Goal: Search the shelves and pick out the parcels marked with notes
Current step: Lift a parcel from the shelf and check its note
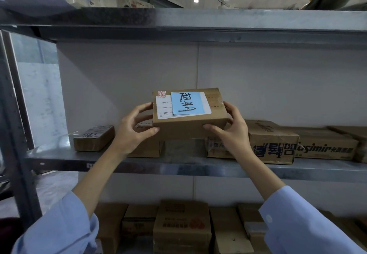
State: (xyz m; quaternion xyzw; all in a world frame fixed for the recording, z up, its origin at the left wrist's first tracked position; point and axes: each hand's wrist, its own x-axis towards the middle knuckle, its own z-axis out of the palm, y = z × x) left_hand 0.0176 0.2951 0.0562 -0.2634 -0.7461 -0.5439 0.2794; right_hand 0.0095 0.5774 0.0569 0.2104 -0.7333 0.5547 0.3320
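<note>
Left hand [135, 128] and right hand [230, 128] are gripping the noted parcel [188, 122] by its side edges, holding it above the middle shelf [178, 165]; open space is showing overhead, boxes [274, 140] crowding beneath.

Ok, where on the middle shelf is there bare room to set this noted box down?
Bare shelf shows directly under the held box, between the plain box behind the left hand and the taped box by the right hand. Rightward, cartons sit packed side by side.
</note>
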